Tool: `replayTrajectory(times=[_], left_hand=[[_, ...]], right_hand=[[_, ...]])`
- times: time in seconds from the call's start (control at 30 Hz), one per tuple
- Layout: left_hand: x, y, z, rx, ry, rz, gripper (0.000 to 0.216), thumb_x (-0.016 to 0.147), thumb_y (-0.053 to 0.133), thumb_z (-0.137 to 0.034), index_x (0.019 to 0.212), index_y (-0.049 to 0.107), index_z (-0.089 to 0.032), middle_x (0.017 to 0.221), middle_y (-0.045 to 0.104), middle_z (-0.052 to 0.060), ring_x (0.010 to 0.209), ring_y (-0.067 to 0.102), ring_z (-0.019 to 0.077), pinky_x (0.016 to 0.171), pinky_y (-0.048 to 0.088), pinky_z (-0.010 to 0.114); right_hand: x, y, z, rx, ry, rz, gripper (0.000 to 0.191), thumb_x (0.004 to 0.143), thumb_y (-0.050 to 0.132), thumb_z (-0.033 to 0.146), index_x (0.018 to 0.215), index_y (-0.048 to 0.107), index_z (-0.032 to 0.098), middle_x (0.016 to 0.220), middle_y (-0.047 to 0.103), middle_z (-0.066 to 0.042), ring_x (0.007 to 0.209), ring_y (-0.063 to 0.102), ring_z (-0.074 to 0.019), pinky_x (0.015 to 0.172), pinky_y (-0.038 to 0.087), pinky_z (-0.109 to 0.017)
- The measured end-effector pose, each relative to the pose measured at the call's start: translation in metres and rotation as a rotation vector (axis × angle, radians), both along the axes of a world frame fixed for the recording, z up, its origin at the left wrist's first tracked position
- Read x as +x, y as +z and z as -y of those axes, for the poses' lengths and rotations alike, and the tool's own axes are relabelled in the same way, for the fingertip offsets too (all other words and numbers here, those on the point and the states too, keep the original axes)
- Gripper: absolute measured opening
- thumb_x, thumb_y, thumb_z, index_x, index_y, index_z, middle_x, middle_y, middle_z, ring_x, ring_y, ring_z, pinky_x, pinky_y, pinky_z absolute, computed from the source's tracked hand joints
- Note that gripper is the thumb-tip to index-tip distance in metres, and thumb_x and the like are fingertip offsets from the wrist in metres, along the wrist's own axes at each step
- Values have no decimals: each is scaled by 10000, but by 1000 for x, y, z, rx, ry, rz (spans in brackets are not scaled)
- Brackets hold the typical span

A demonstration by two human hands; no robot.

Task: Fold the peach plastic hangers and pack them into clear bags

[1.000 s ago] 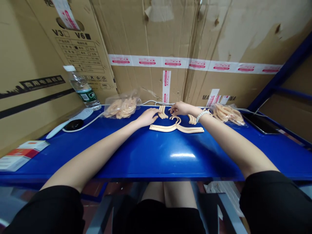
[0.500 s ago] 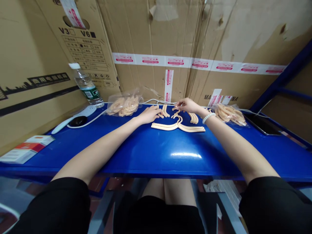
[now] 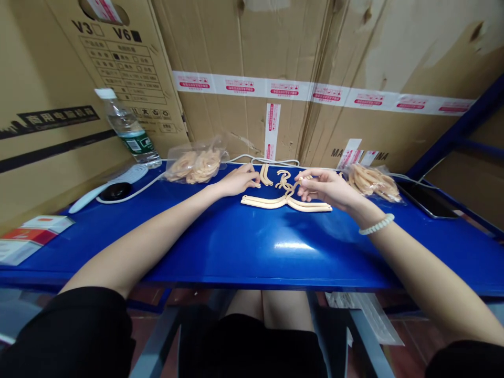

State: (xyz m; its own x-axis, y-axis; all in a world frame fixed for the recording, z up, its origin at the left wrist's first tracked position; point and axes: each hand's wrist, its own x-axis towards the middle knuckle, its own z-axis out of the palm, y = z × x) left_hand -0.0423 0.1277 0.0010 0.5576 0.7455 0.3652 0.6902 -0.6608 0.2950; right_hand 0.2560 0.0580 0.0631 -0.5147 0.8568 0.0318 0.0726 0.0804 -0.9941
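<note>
Pinched in my right hand is a pale hanger hook, held over the joined hanger that lies with its arms spread on the blue table. Loose hooks lie just behind that hanger. My left hand is to the left, its fingers curled down on the end of a pale hanger arm; most of that piece is hidden by the hand. Two or so curved hanger arms lie side by side between the hands. More pieces behind my right hand are mostly covered.
Plastic bags of pale pieces lie left and right. A water bottle, a light blue handled object, a black mouse-like object and a small box stand left. A dark tablet or phone lies right. Cardboard walls the back.
My right hand has come down and toward me to the right, bringing a hook over the joined hanger. My left hand has stayed about where it was. The view has shifted slightly.
</note>
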Motion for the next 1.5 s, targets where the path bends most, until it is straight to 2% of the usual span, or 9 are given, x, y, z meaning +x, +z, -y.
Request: replayTrajectory(times=[0.2, 0.27, 0.47, 0.6, 0.7, 0.8, 0.87, 1.07, 1.5], left_hand=[[14, 27, 49, 94, -27, 216, 180, 975, 449, -199, 1021, 622, -182, 1074, 620, 76, 929, 615, 205, 890, 485, 346], [23, 29, 73, 15, -40, 387, 165, 973, 469, -231, 995, 626, -183, 970, 647, 52, 810, 639, 174, 824, 513, 313], [43, 19, 118, -257, -77, 794, 172, 897, 632, -353, 853, 689, -198, 978, 721, 84, 973, 692, 233, 895, 562, 353], [45, 8, 118, -447, -74, 954, 149, 800, 739, -292, 844, 627, -205, 870, 701, 30, 826, 729, 205, 827, 607, 351], [46, 1, 114, -541, -49, 1061, 356, 734, 800, -271, 951, 521, -233, 958, 686, 11, 759, 741, 184, 724, 629, 325], [49, -4, 113, -590, -7, 1156, 658, 681, 846, -272, 1202, 443, -284, 1186, 650, 54, 866, 753, 208, 776, 644, 360], [51, -7, 115, -646, -15, 1188, 688, 691, 846, -274, 1249, 445, -270, 1131, 678, 62, 954, 746, 234, 866, 628, 397], [56, -9, 124, -673, -69, 1079, 224, 760, 799, -273, 830, 595, -212, 894, 737, 41, 932, 731, 229, 932, 575, 394], [56, -9, 127, -478, -109, 1022, 207, 800, 729, -137, 665, 577, -176, 830, 639, 9, 866, 669, 159, 837, 547, 306]], right_hand=[[-18, -23, 15, -67, -146, -225, 322, 685, 897, 351, 913, 736, 191, 813, 766, -23, 719, 709, -120, 701, 584, -238], [-23, -30, 20, -81, -169, -264, 308, 689, 893, 339, 926, 748, 206, 816, 759, -10, 752, 710, -124, 746, 586, -253], [-33, -42, 37, -100, -180, -288, 260, 745, 853, 368, 944, 778, 217, 857, 756, -24, 826, 705, -150, 828, 592, -314], [-34, -41, 40, -108, -202, -265, 262, 753, 844, 410, 916, 792, 212, 862, 750, -32, 808, 695, -148, 834, 592, -319], [-31, -41, 39, -137, -258, -269, 262, 723, 877, 345, 921, 774, 207, 854, 751, -20, 787, 696, -131, 813, 590, -287], [-28, -43, 37, -189, -285, -305, 323, 692, 899, 272, 961, 725, 234, 825, 753, 7, 763, 707, -129, 821, 595, -299], [-26, -45, 35, -227, -276, -315, 408, 674, 906, 236, 1033, 713, 249, 842, 760, 10, 776, 715, -135, 853, 596, -321], [-27, -45, 37, -251, -214, -238, 231, 694, 896, 274, 843, 734, 205, 933, 774, -23, 894, 731, -149, 807, 595, -250], [-26, -42, 45, -380, 29, -216, 216, 797, 836, 285, 889, 692, 152, 970, 771, -72, 960, 761, -218, 828, 634, -306]])
